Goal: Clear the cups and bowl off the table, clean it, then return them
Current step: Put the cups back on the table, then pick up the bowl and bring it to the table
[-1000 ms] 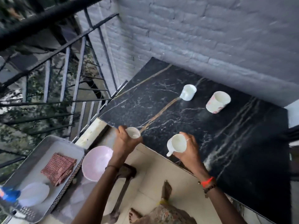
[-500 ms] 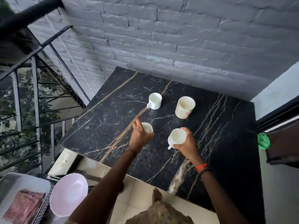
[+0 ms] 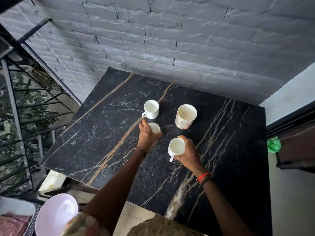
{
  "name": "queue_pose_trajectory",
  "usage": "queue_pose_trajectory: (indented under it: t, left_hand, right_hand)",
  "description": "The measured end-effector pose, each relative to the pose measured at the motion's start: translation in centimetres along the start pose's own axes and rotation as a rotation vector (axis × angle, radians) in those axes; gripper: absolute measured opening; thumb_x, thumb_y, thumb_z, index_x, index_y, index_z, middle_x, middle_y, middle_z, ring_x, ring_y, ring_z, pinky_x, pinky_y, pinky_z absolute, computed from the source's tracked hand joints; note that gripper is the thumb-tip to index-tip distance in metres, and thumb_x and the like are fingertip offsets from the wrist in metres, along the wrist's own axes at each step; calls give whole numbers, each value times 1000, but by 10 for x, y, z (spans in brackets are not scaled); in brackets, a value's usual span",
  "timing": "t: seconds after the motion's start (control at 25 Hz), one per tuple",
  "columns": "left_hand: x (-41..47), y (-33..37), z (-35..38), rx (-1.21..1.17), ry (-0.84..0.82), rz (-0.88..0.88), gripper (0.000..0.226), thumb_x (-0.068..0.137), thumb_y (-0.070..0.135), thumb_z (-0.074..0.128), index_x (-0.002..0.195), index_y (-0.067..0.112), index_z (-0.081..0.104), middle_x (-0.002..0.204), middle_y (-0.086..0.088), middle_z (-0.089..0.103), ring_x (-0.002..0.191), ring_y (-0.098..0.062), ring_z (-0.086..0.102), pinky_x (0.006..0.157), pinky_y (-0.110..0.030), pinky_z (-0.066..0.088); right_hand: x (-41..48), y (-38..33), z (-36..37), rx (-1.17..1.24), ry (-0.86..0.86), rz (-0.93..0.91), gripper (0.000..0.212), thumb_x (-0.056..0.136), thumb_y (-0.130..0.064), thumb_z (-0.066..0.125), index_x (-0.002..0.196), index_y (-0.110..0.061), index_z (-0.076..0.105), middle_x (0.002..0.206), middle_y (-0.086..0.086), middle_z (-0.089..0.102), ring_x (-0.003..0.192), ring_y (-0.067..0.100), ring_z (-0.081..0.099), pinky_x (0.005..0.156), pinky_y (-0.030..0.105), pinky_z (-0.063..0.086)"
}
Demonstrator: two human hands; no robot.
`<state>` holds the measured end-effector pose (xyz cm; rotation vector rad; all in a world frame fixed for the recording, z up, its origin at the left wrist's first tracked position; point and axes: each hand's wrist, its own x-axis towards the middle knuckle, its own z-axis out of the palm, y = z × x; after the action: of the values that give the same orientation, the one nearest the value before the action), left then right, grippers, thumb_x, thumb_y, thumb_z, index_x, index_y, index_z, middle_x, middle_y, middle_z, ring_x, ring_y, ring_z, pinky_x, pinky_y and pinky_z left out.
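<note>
Left hand [image 3: 147,136] is wrapped round a small cup [image 3: 154,128], and the right hand [image 3: 189,151] grips a second cup [image 3: 176,147] by its body, handle pointing back at the wrist. Both are low over the black counter [image 3: 105,133]; can't tell if either base is touching. Just past the left hand sits a far cup [image 3: 151,109], and beyond the right hand a flowered mug [image 3: 186,116]. The pink bowl [image 3: 56,215] is way back by the left elbow, off the counter. I'd keep both cups level, land them flat with a gap from the neighbours, then let go.

left hand [image 3: 147,136] grips small cup [image 3: 154,127]; right hand [image 3: 188,151] grips white cup [image 3: 176,147].
</note>
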<state>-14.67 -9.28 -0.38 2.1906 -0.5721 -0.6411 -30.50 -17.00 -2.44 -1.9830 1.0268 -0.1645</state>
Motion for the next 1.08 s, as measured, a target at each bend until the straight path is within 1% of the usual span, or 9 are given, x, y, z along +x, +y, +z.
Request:
queue_pose_trajectory:
  t: [0.16, 0.36, 0.52, 0.6, 0.68, 0.76, 0.88, 0.96, 1.08]
  left_hand:
    - [11, 1, 2, -5, -6, -26, 92, 77, 22, 79, 144, 1, 19, 141, -22, 30, 125, -36, 43, 105, -36, 40]
    - [12, -3, 0, 4, -11, -44, 89, 79, 23, 78, 142, -2, 20, 140, -23, 30, 126, -35, 41, 105, -34, 38]
    - [11, -7, -4, 21, -27, -37, 94, 79, 26, 78, 146, 0, 17, 144, -23, 27, 129, -35, 40, 108, -35, 36]
    - [10, -9, -6, 22, -34, -45, 98, 77, 33, 79, 146, 2, 18, 145, -23, 27, 130, -37, 40, 109, -41, 37]
    - [5, -10, -11, 29, -21, -44, 99, 76, 49, 75, 146, 6, 20, 145, -21, 29, 131, -38, 41, 110, -48, 38]
    - [-7, -14, -26, 23, 28, -30, 94, 80, 59, 65, 147, 9, 22, 146, -18, 31, 132, -35, 41, 109, -48, 39]
    - [-40, -33, -60, -99, 178, 35, 72, 90, 60, 52, 145, 20, 29, 144, -3, 34, 121, -29, 53, 104, -47, 45]
    - [-71, -61, -86, -160, 330, 104, 51, 96, 50, 49, 137, 22, 39, 134, 6, 38, 114, -21, 55, 100, -44, 48]
    - [-122, -116, -126, -147, 550, 130, 32, 99, 29, 50, 129, 16, 50, 126, 4, 43, 118, -6, 44, 104, -26, 39]
  right_hand:
    - [6, 2, 3, 1, -10, -13, 77, 60, 6, 78, 130, -9, 50, 127, 14, 46, 118, 27, 47, 94, 21, 32]
    - [17, 2, 5, 8, 12, -48, 79, 60, 7, 81, 132, -5, 49, 131, 14, 47, 121, 26, 47, 99, 23, 33]
    - [30, -3, 3, -6, 1, -32, 83, 60, 6, 81, 134, -8, 46, 134, 13, 47, 124, 27, 46, 102, 28, 35]
    - [32, -5, 1, -12, -14, -15, 90, 62, 6, 80, 141, -11, 40, 139, 14, 41, 128, 28, 42, 106, 31, 34]
    - [27, -6, -2, -37, -43, 19, 98, 66, 10, 75, 148, -16, 28, 144, 14, 31, 133, 27, 35, 111, 35, 31]
    - [18, -8, -4, -84, -25, 12, 101, 68, 16, 69, 150, -18, 22, 147, 16, 24, 136, 29, 30, 113, 39, 30]
    - [-4, -24, -1, -125, 142, -37, 87, 73, 17, 65, 148, -8, 28, 146, 21, 26, 135, 35, 32, 113, 39, 28]
    - [-23, -45, 14, -96, 274, -104, 73, 77, 12, 65, 143, -2, 36, 143, 23, 33, 132, 37, 36, 111, 42, 31]
    - [-52, -83, 56, -32, 353, -341, 55, 82, 7, 60, 134, -1, 46, 132, 21, 45, 125, 35, 44, 107, 43, 36]
